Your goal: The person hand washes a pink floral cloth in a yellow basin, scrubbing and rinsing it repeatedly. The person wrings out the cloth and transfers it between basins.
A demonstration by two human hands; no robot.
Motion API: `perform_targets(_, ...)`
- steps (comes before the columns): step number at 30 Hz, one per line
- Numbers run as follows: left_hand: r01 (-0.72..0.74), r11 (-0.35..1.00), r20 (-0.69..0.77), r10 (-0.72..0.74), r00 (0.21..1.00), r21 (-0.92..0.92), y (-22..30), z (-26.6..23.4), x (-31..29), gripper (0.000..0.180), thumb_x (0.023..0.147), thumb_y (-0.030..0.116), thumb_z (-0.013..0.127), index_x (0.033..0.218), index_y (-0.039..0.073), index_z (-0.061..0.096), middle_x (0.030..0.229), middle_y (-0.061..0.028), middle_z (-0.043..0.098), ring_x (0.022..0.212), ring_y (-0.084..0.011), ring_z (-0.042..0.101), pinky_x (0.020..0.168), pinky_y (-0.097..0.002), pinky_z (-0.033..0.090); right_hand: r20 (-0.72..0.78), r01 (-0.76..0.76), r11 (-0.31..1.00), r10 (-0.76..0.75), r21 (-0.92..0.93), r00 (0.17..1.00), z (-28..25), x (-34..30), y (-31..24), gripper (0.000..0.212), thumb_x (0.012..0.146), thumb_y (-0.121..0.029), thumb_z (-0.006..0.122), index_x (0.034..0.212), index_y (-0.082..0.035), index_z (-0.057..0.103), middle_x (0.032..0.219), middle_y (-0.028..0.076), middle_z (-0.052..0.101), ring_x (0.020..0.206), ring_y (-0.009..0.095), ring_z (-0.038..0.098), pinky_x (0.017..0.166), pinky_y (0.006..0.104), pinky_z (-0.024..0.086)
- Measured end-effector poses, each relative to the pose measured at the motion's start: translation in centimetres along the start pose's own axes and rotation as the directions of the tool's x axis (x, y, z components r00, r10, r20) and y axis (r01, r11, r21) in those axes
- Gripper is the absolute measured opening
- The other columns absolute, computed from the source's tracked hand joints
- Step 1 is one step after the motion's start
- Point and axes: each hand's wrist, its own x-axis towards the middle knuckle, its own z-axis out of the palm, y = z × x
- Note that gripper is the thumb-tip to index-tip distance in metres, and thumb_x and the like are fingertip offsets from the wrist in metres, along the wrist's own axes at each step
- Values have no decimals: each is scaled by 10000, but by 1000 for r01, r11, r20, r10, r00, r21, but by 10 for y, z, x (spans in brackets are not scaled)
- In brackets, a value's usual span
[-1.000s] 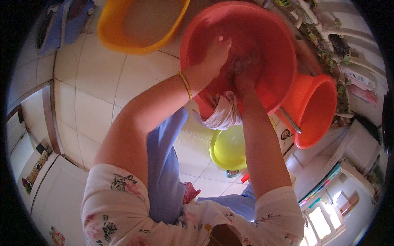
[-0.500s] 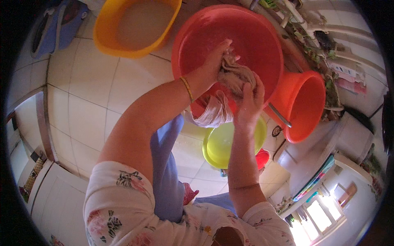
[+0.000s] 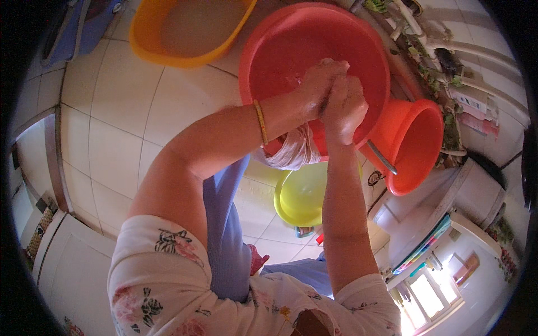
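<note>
Over the large red basin (image 3: 274, 45), my left hand (image 3: 318, 87) and my right hand (image 3: 344, 106) are closed and pressed against each other. The brownish wet cloth they gripped a moment ago is now almost wholly hidden inside the fingers. A pale, whitish cloth (image 3: 294, 150) is draped over the basin's near rim, below my left wrist, and neither hand grips it. My forearms reach up into the basin from below, a yellow bracelet (image 3: 260, 121) round the left wrist.
A yellow-orange tub (image 3: 147, 47) with cloudy water stands at the upper left. An orange bucket (image 3: 386, 131) lies tilted right of the basin, its handle hanging. Below sits a yellow-green basin (image 3: 297, 196). Pipes with leaves (image 3: 434, 61) run along the right; blue slippers (image 3: 78, 28) are far left.
My hands have drawn together into tight fists, and the brown cloth between them has gone from sight. The right hand has moved upward beside the left. The view has shifted slightly.
</note>
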Motion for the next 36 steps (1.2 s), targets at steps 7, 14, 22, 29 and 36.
perform_targets(7,-100,638,-123,295,947,764,5,-16,9,276,912,313,499,837,54,558,789,-68,565,750,-182,545,711,-358,433,570,-668,141,413,731,710,-7,15,85,214,925,-269,495,1033,-104,577,933,56,619,829,180,596,637,352,494)
perform_targets(14,-24,637,-288,382,878,770,47,-51,24,562,916,338,490,1377,63,325,1341,-149,412,1196,-270,415,970,-379,360,304,-190,964,241,-186,922,71,20,181,303,913,-302,501,1118,-83,547,1004,91,607,886,234,598,725,395,506)
perform_targets(22,32,656,-321,326,889,754,31,-54,27,515,912,336,514,1343,85,386,1185,-52,525,960,-206,521,852,-341,419,518,161,727,298,-667,801,93,-1,177,314,880,-271,530,1120,-68,535,994,166,621,888,313,618,726,421,512)
perform_targets(29,-302,517,170,287,943,801,18,-55,36,437,969,355,406,1238,39,545,1194,-103,568,1104,-195,502,980,-323,365,558,117,927,110,-356,823,-43,3,53,331,850,-243,556,1121,-55,524,986,231,633,889,382,635,727,444,518)
perform_targets(36,116,623,231,-447,864,773,9,-36,18,546,969,478,342,1142,21,585,1100,-132,598,982,-221,587,928,-312,437,522,-246,963,156,108,839,-121,38,-1,318,794,-178,658,1046,-17,552,866,81,650,764,175,632,639,285,506)
